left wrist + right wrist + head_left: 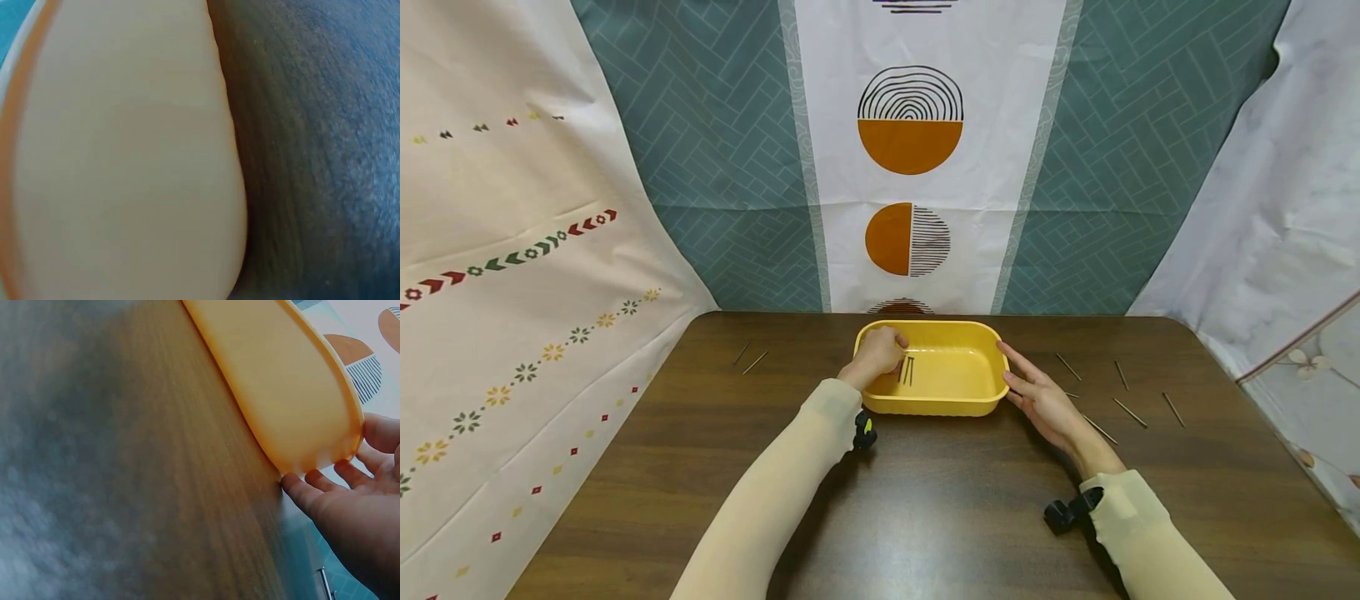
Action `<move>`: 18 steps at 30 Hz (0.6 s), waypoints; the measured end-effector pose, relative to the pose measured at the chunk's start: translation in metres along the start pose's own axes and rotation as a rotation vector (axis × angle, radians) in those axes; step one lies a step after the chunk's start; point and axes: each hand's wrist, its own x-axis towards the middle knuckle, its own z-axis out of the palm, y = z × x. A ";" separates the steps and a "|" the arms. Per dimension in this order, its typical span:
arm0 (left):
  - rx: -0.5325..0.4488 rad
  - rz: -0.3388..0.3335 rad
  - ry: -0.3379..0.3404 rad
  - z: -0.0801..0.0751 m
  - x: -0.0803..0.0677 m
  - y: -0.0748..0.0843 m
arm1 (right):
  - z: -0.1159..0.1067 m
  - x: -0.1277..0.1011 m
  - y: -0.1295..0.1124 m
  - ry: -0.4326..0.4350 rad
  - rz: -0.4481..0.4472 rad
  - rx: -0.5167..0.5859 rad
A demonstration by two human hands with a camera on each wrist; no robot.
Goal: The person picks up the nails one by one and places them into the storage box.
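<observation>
A yellow tray (951, 407) rests on the table, with a few nails (911, 372) on its floor toward the left. My left hand (880, 353) reaches over the tray's left end, fingers bent down right beside these nails. Whether a nail is between the fingers, I cannot tell. The left wrist view is filled by the tray's outer wall (131, 150), the hand itself out of sight. At the right end, my right hand (1047, 403) touches the tray with its fingers extended. In the right wrist view its fingertips (294, 482) meet the tray's end wall (300, 425).
Several loose nails (1130, 412) lie scattered on the brown wooden table (955, 500) to the right of the tray. Two more nails (755, 362) are at the far left. Patterned cloths (737, 150) hang along the back and sides.
</observation>
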 end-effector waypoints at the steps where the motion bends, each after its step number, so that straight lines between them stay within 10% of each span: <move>1: -0.008 0.009 0.000 -0.001 -0.001 0.000 | 0.000 0.000 0.000 0.001 0.001 0.001; 18: -0.560 0.167 -0.014 -0.045 -0.014 -0.019 | 0.001 -0.001 -0.002 0.000 0.000 0.004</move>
